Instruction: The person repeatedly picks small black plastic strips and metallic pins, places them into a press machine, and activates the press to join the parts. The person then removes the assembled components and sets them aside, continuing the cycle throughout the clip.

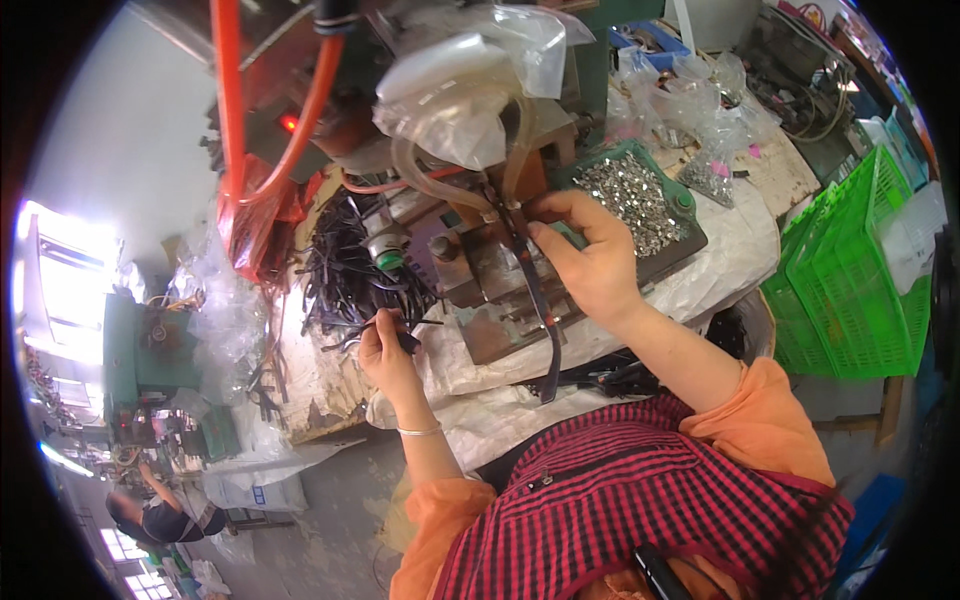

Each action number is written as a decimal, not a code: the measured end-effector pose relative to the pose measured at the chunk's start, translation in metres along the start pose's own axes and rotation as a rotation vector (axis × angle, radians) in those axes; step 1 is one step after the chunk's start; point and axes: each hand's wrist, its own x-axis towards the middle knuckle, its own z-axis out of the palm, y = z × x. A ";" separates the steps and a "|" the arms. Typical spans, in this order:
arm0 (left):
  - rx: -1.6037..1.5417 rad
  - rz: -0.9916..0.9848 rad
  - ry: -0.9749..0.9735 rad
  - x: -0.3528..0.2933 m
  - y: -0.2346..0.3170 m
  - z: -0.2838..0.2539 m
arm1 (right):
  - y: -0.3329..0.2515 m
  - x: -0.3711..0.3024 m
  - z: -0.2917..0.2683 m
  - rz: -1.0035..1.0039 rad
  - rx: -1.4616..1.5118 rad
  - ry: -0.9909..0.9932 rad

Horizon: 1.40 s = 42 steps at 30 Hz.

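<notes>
My left hand (pixel 388 358) is closed on a thin black strip (pixel 409 342), in front of a heap of similar black strips (pixel 355 255) on the bench. My right hand (pixel 592 262) reaches to the tooling of a bench press (pixel 490 265). Its thumb and forefinger are bent together there, and what they pinch, if anything, is hidden. Another long black strip (pixel 540 300) runs from under the press tool towards me, its bent end hanging past the metal base. Beside my right hand stands a green tray (pixel 685 205) full of small shiny metal pieces (pixel 628 200).
Clear hoses and a plastic bag (pixel 450 100) hang over the press; orange hoses (pixel 232 110) come down at its left. Green crates (pixel 850 280) stand at the right. More black strips (pixel 610 372) lie below the bench edge. Another person (pixel 175 515) works far left.
</notes>
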 end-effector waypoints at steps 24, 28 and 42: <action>0.284 1.423 -0.417 -0.053 0.102 0.090 | 0.070 0.015 -0.104 -0.204 -1.074 0.009; 0.267 1.430 -0.397 -0.052 0.100 0.090 | 0.081 0.010 -0.111 -0.281 -0.973 0.076; 0.626 1.052 0.290 -0.028 0.106 -0.019 | 0.103 0.013 -0.102 0.210 -0.020 0.484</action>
